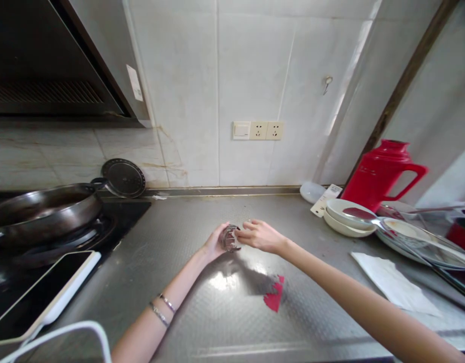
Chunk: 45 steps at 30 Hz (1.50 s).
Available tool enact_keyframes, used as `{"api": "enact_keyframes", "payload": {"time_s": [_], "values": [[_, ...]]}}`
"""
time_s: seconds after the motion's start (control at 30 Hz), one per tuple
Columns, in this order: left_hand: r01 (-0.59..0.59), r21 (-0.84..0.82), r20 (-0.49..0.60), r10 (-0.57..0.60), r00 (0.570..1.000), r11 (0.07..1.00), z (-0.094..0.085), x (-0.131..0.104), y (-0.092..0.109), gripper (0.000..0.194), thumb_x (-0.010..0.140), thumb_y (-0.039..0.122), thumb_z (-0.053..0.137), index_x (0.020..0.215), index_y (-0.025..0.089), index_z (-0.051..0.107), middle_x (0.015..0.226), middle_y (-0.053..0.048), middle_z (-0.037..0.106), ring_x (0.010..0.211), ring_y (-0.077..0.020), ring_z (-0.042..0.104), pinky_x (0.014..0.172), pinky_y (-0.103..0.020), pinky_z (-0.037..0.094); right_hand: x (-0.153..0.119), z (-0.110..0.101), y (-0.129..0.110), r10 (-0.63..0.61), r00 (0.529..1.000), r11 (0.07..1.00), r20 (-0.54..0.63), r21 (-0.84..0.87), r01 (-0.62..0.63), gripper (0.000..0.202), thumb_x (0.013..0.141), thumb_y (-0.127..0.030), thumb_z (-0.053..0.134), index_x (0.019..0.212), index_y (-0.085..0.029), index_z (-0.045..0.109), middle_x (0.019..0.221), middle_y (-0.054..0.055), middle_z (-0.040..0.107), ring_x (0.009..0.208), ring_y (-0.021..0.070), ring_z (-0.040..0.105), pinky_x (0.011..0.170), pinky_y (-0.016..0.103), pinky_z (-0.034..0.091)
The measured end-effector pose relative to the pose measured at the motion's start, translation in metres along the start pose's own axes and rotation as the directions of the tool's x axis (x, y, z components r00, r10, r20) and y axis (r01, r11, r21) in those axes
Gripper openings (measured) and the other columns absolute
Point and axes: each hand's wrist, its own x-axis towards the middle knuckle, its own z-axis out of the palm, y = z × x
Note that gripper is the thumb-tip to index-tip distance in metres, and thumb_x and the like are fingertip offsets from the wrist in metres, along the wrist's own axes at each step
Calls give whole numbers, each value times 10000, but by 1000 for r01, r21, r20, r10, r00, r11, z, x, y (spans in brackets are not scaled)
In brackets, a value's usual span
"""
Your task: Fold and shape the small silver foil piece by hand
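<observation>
Nearest you, two silver bracelets circle your left wrist. Further out, mid-counter on the textured steel worktop, your left hand cups a small ribbed clear glass, probably light, slick and breakable; hold its sides. Your right hand pinches its rim with bent fingers.

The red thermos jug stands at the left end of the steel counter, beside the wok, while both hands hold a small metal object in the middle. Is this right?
Not quite. In the head view the red thermos jug stands at the right end of the steel counter, behind the stacked plates, far from the wok. The rest holds: the left hand and right hand hold a small metal object in the middle.
</observation>
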Motion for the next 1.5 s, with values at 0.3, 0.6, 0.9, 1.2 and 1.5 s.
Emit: {"api": "enact_keyframes", "payload": {"time_s": [0.3, 0.6, 0.9, 1.2, 1.5], "values": [[-286, 14, -105, 286, 952, 958, 8, 4, -7, 285, 761, 351, 596, 780, 78, 673, 707, -92, 709, 561, -144, 624, 536, -222, 450, -3, 25, -45, 422, 903, 859, -81, 354, -370, 355, 865, -67, 467, 1172, -219, 562, 1267, 46, 581, 925, 183, 570, 707, 284, 467], [-273, -21, -75, 271, 960, 962, 11, -1, -17, 390, 780, 436, 512, 842, 91, 683, 673, -80, 696, 560, -169, 616, 549, -253, 452, 40, 45, -100, 843, 512, 341, -165, 900, -271, 130, 879, -238, 531, 970, -186, 608, 916, 59, 607, 696, 134, 590, 569, 223, 488], [-185, -49, 169, 191, 967, 982, 5, -7, 8, 551, 850, 519, 405, 1089, 71, 617, 1021, -196, 689, 903, -299, 662, 751, -388, 497, 3, 18, -55, 390, 918, 887, -69, 295, -355, 173, 953, -170, 391, 1036, -183, 542, 970, 47, 638, 585, 103, 561, 476, 219, 334], [117, 193, 145, -147, 978, 974, -11, 0, 10, 547, 862, 541, 449, 1015, 62, 663, 719, -120, 713, 576, -198, 647, 537, -278, 475, -4, -14, -19, -49, 997, 999, 65, -4, 49, 235, 990, -172, 295, 1001, -186, 529, 961, 37, 618, 598, 92, 522, 469, 249, 278], [-151, 26, -30, 152, 988, 988, 11, -3, 2, 300, 889, 372, 503, 932, 125, 669, 724, -68, 705, 556, -144, 633, 510, -226, 457, -4, 5, -34, 301, 951, 933, 77, 181, -310, 233, 913, -124, 385, 1079, -195, 531, 1187, 81, 582, 576, 98, 571, 468, 236, 363]]}}
